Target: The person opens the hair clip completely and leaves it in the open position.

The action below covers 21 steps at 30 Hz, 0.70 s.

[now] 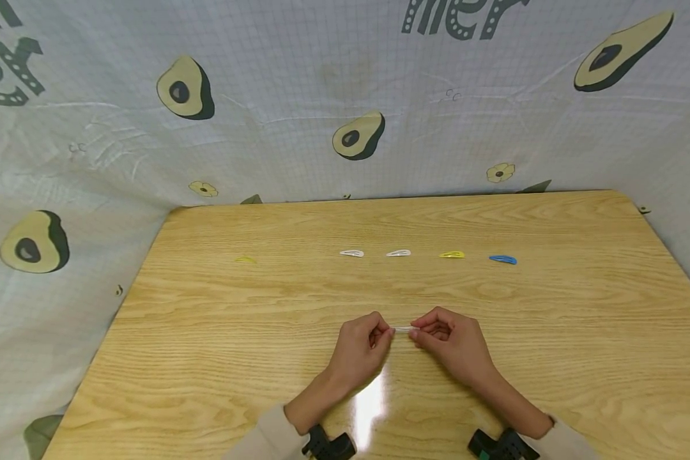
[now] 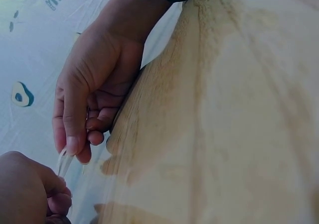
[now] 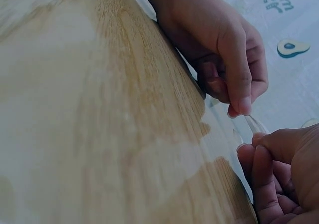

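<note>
Wide wooden table (image 1: 552,358) fills the view, backed by an avocado-print cloth (image 1: 264,128). Both hands sit low at the near middle, raised just off the wood. The left hand (image 1: 359,348) and right hand (image 1: 451,342) meet fingertip to fingertip, each pinching one end of a small clear hair clip (image 1: 403,329), other fingers curled in. That two-ended grip looks meant to steady the clip so it can be flexed or snapped. Its long axis runs left to right between the hands, level with the table edge; which end is the tip, I cannot tell. Beyond them, a tidy row: blue clip (image 1: 503,259), yellow clip (image 1: 452,255), two white clips (image 1: 398,253) (image 1: 352,253), and a lone pale yellow clip (image 1: 245,259) well apart to the left
</note>
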Motion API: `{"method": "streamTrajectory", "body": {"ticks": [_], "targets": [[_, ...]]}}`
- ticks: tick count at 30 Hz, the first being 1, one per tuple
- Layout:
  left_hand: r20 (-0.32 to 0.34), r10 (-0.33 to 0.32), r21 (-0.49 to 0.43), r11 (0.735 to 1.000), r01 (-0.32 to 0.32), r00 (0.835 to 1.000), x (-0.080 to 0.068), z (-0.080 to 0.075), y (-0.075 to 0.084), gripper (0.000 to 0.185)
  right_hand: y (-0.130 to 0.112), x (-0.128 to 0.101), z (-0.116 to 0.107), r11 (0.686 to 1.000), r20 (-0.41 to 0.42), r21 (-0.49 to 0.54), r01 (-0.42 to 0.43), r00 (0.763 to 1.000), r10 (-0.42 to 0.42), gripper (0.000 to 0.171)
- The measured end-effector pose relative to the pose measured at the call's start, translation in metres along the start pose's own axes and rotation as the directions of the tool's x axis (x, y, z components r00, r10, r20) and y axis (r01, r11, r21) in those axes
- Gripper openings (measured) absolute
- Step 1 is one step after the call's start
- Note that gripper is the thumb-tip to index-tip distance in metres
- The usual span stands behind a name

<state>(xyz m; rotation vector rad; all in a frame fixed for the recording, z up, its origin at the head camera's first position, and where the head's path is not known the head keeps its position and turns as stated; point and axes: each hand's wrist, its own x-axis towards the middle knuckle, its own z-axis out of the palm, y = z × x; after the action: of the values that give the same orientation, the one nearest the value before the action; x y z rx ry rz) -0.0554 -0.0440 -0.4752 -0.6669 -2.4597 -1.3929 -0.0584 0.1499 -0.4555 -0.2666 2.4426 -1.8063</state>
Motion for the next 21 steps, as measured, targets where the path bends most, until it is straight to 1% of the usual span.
{"method": "streamTrajectory", "body": {"ticks": [2,5,9,12,14,18,21], "targets": [[-0.003,0.000,0.003,1.000,0.000,1.000,0.000,0.000,0.000,0.018,-0.004,-0.001,0.000,1.000,-0.005,-0.009,0.008,1.000,-0.008,0.009],[-0.007,0.004,-0.002,1.000,-0.004,1.000,0.000,0.000,0.002,0.016,0.000,-0.001,0.000,0.999,-0.008,-0.007,0.034,0.999,-0.034,0.009],[-0.019,0.040,-0.001,0.999,-0.040,0.999,-0.001,0.000,0.002,0.014,0.006,-0.001,0.001,0.997,-0.019,-0.033,0.066,0.998,-0.067,0.009],[-0.030,0.078,0.028,0.997,-0.077,0.997,-0.002,0.001,0.000,0.015,0.007,-0.001,0.003,0.993,-0.029,-0.076,0.095,0.995,-0.098,0.009],[-0.035,0.098,0.046,0.994,-0.096,0.995,-0.002,0.002,-0.001,0.016,0.011,0.000,0.003,0.989,-0.034,-0.088,0.119,0.992,-0.122,0.010],[-0.037,0.121,0.076,0.990,-0.118,0.992,-0.003,0.002,-0.002,0.017,0.013,-0.001,0.004,0.984,-0.043,-0.103,0.144,0.988,-0.149,0.011],[-0.040,0.135,0.093,0.987,-0.131,0.990,-0.003,0.002,-0.002,0.018,0.009,-0.002,0.004,0.983,-0.046,-0.103,0.154,0.986,-0.159,0.011]]}}
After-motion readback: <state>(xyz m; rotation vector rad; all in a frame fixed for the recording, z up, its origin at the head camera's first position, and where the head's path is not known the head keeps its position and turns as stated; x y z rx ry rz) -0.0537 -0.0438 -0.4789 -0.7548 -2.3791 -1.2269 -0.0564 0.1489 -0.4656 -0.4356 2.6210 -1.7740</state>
